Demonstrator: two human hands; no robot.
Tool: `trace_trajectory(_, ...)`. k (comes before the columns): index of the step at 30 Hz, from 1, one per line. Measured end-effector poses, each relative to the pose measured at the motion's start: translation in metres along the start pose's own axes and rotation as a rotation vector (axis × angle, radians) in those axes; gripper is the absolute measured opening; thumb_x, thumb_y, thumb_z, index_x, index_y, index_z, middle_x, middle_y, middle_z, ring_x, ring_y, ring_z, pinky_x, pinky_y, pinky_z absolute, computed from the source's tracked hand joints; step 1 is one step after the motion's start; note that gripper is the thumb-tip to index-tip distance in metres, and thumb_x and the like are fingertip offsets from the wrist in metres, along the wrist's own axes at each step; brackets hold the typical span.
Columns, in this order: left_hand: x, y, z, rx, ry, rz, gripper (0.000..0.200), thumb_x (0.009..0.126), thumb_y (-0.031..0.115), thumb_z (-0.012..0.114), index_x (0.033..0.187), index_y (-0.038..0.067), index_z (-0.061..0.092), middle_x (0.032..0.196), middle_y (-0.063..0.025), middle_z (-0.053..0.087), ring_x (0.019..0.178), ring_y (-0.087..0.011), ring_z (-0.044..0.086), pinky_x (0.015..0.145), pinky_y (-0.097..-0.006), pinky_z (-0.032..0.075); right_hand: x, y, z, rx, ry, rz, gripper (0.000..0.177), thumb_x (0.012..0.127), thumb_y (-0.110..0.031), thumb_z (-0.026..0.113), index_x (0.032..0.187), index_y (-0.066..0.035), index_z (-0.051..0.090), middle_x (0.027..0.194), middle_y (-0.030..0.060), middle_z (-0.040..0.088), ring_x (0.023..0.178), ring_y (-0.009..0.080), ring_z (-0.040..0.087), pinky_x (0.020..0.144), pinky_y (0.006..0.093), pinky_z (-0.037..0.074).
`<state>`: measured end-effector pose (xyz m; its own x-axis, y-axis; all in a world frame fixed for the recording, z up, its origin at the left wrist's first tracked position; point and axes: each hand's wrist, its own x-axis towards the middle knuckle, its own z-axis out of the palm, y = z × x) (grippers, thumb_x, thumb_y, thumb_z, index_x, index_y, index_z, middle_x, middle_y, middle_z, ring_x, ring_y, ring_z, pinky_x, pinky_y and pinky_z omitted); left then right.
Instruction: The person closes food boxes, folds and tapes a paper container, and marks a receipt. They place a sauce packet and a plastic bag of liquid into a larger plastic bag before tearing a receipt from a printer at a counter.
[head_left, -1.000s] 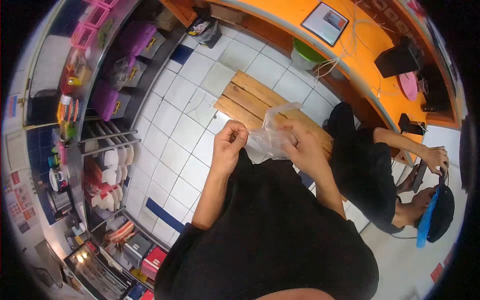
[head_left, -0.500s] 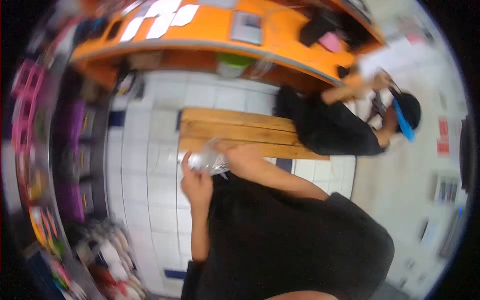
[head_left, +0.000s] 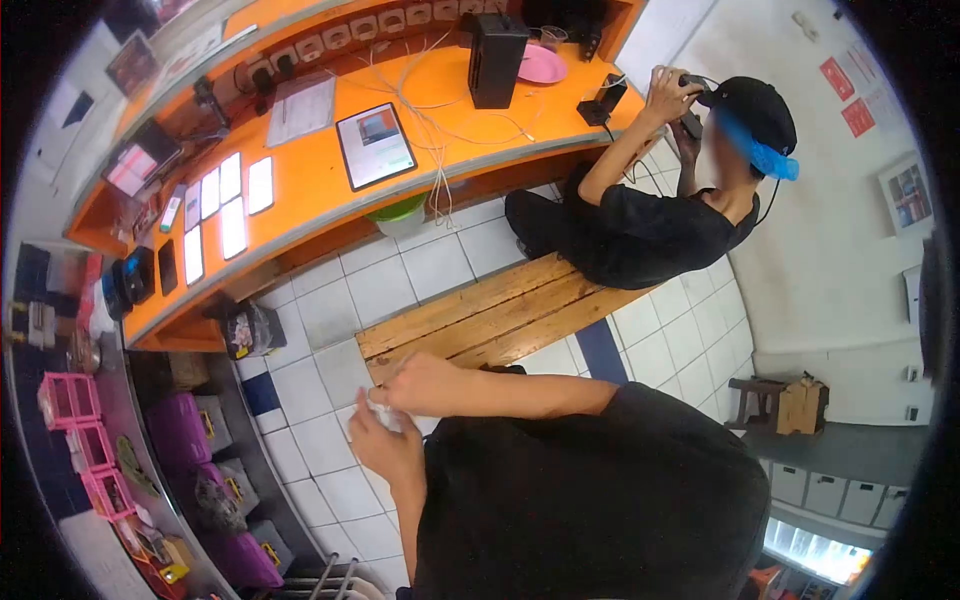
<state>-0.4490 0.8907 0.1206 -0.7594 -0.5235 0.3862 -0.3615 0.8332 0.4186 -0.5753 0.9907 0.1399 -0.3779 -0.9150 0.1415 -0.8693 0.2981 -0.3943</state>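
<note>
Closely paired, left hand (head_left: 388, 448) and right hand (head_left: 424, 384) gripping a mostly hidden clear plastic bag (head_left: 386, 411) between them, near the end of a wooden bench (head_left: 485, 318), phones (head_left: 232, 228) on an orange table (head_left: 312, 172) beyond.

You're in what looks like a phone shop — handsets (head_left: 231, 178) lie along the orange counter (head_left: 310, 182) near a tablet (head_left: 376, 147).

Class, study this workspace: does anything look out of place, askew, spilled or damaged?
The white cables look untidy: they sprawl loosely across the orange counter and dangle over its front edge. No spill is visible.
</note>
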Motion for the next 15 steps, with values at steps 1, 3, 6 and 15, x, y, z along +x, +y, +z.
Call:
trace_trajectory(1, 0.004, 0.002, 0.005, -0.050, -0.149, -0.038, 0.057, 0.084, 0.010, 0.068, 0.138, 0.006, 0.050, 0.065, -0.0092, 0.059, 0.065, -0.0372, 0.061, 0.070, -0.0470, 0.050, 0.001, -0.003, -0.004, -0.012, -0.072, 0.025, 0.018, 0.083, -0.017, 0.063, 0.100, -0.014, 0.063, 0.079, 0.0089, 0.068, 0.077, 0.0282, 0.071, 0.059, 0.0421, 0.053)
trace_trajectory(3, 0.007, -0.010, 0.023, -0.097, -0.291, -0.106, 0.051, 0.084, 0.009, 0.066, 0.133, 0.008, 0.055, 0.064, -0.0106, 0.062, 0.053, -0.0332, 0.058, 0.056, -0.0476, 0.047, 0.001, 0.008, 0.000, -0.019, -0.133, 0.049, 0.018, 0.082, -0.018, 0.064, 0.099, -0.012, 0.061, 0.085, 0.0116, 0.068, 0.084, 0.0278, 0.071, 0.061, 0.0429, 0.054)
trace_trajectory(6, 0.033, 0.000, 0.015, -0.387, -0.206, -0.325, 0.046, 0.084, 0.010, 0.066, 0.129, 0.008, 0.059, 0.062, -0.0108, 0.059, 0.051, -0.0322, 0.055, 0.055, -0.0471, 0.046, -0.012, 0.045, 0.009, 0.073, 0.317, 0.092, 0.018, 0.084, -0.016, 0.062, 0.101, -0.011, 0.061, 0.090, 0.0110, 0.063, 0.086, 0.0278, 0.069, 0.062, 0.0435, 0.054)
trace_trajectory(15, 0.047, 0.013, 0.027, -0.056, -0.351, 0.004, 0.043, 0.088, 0.013, 0.069, 0.129, 0.006, 0.057, 0.061, -0.0077, 0.057, 0.053, -0.0279, 0.054, 0.056, -0.0393, 0.044, -0.014, 0.045, 0.008, 0.456, 0.183, 0.182, 0.024, 0.085, -0.007, 0.063, 0.109, -0.008, 0.060, 0.115, 0.0187, 0.051, 0.094, 0.0383, 0.064, 0.077, 0.0454, 0.055)
